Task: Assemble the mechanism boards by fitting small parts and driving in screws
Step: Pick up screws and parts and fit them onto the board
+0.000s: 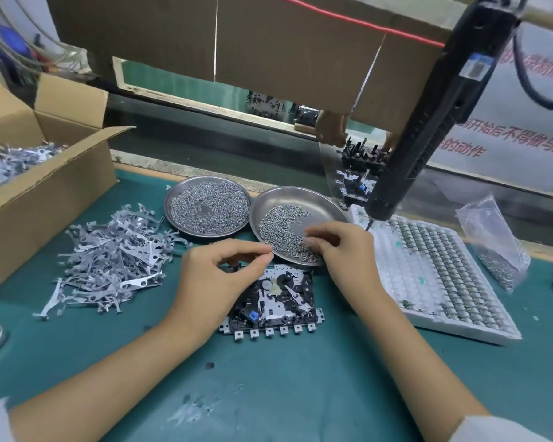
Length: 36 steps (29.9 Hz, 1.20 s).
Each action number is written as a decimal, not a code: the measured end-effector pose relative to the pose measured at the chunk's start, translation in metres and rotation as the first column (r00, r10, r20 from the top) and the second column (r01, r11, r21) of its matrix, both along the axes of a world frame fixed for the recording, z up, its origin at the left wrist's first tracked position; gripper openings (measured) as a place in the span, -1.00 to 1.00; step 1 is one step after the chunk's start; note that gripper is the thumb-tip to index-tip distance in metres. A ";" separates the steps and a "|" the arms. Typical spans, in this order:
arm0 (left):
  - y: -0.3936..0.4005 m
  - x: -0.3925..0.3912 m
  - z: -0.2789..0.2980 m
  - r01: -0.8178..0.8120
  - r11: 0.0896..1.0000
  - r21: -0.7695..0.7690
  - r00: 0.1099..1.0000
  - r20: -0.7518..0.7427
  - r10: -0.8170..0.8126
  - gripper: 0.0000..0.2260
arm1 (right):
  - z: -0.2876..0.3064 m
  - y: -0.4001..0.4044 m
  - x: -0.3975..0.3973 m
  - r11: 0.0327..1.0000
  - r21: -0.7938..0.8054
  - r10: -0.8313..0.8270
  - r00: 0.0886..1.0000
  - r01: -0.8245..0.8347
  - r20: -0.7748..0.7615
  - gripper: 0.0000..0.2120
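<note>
We are viewing a black-and-silver mechanism board (275,301) lying flat, left hand (217,275) pinching fingertips, contents unclear, right hand (342,247) picking among screws (281,231).

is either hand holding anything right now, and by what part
Cannot be told: left hand pinches thumb to fingertip, right hand curls over the screw dish; anything held is too small.

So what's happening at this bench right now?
A person is assembling a mechanism board lying on the green mat. The right hand reaches into a dish of screws, fingers curled as if picking one. The left hand hovers over the board, fingertips pinched. A screwdriver hangs above, untouched.
</note>
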<state>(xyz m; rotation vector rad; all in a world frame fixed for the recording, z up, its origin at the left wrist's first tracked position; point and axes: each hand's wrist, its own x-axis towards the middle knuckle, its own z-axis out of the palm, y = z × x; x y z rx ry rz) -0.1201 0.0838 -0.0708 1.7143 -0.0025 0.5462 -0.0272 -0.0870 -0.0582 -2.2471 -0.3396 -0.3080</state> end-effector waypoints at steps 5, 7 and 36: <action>-0.003 0.000 0.000 0.045 0.999 -0.026 0.999 -0.008 -0.045 -0.90 | 0.000 -0.003 -0.003 0.998 -0.060 0.028 0.999 -0.027 0.020 -0.86; -0.004 0.000 0.000 0.052 0.998 -0.024 0.999 -0.011 -0.052 -0.91 | 0.001 -0.003 -0.003 0.998 -0.046 0.033 0.999 -0.032 0.011 -0.86; -0.012 -0.003 -0.001 0.112 0.991 -0.068 0.993 0.056 -0.108 -0.79 | 0.003 0.020 -0.073 0.592 0.806 0.290 0.937 -0.017 -0.193 -0.82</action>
